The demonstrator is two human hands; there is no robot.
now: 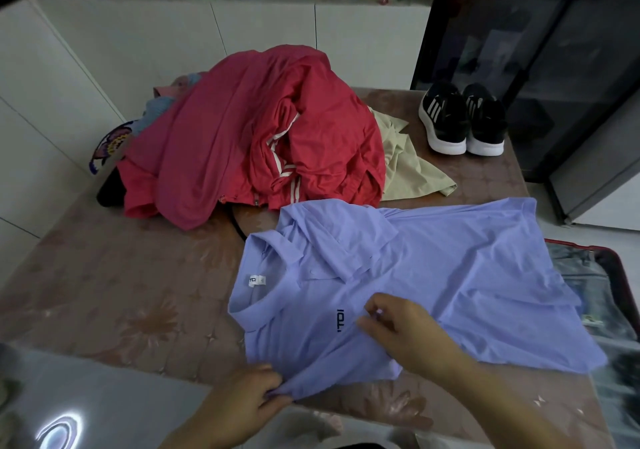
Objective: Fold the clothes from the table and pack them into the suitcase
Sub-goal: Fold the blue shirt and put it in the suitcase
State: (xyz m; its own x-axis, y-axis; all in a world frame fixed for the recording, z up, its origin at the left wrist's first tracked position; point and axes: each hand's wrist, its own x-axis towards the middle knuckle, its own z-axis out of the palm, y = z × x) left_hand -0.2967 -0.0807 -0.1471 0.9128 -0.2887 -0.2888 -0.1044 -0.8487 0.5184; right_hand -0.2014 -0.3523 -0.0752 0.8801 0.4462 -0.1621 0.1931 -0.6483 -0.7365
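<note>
A lilac polo shirt (433, 275) lies spread face up on the table (114, 292), collar to the left, its far sleeve folded over the chest. My left hand (249, 396) pinches the near sleeve's hem at the table's front edge. My right hand (405, 330) pinches the fabric at the near shoulder, beside the small dark chest logo. A pile of red clothes (256, 136) with white stripes lies behind the shirt. At the right edge an open suitcase (609, 268) with a red rim holds folded denim.
A beige garment (408, 168) sticks out from under the red pile. A pair of black and white trainers (460, 119) stands at the table's far right corner. A patterned cloth (110, 143) lies at the pile's left. White cabinets rise behind; a dark glass door stands right.
</note>
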